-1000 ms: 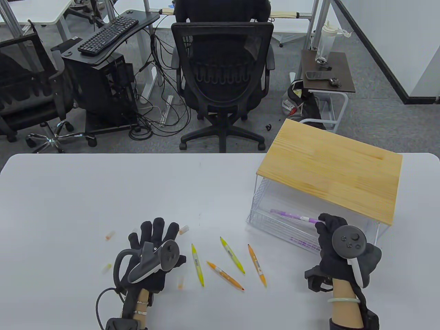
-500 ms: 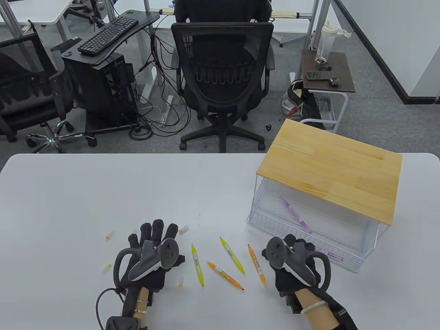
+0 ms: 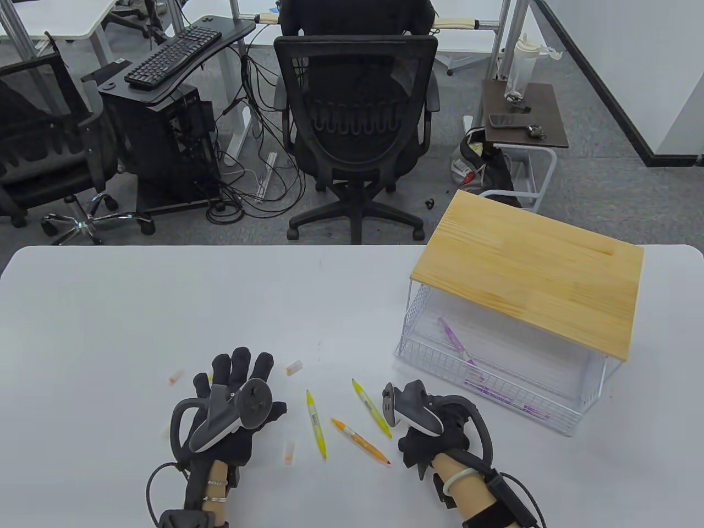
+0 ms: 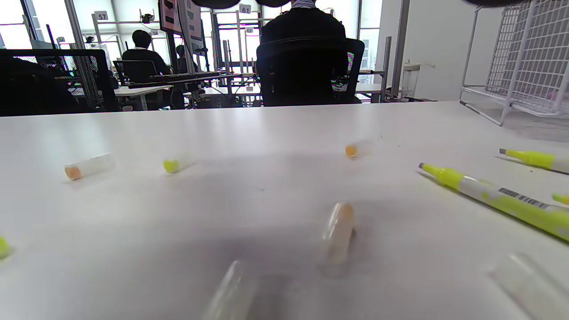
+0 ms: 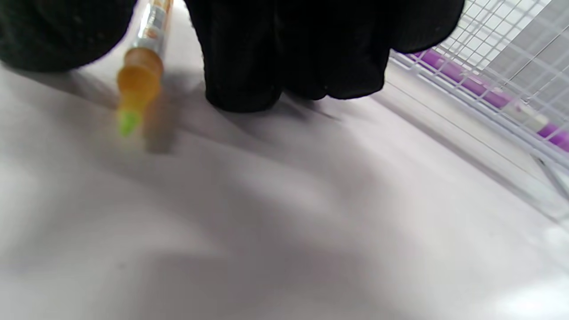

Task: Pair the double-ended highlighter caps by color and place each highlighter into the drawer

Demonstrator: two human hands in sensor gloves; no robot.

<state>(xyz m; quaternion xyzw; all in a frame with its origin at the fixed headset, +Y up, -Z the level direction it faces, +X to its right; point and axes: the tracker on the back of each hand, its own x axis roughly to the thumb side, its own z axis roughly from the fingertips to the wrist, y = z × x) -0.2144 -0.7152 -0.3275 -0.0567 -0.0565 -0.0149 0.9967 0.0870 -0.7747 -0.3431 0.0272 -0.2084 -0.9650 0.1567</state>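
Observation:
My left hand lies flat on the table with its fingers spread and holds nothing. My right hand is curled down over the rightmost orange highlighter, with the thumb on one side and the fingers on the other, pinching it. Between the hands lie two yellow highlighters and another orange highlighter, all uncapped. Loose clear caps are scattered around my left hand. Two purple highlighters lie in the pulled-out wire drawer.
The drawer belongs to a white wire unit with a wooden top at the right of the table. In the left wrist view, orange caps and a yellow cap lie close by. An office chair stands beyond the far edge.
My right hand let go of a purple highlighter in the drawer, then moved left and down onto the rightmost orange highlighter. My left hand shifted slightly left.

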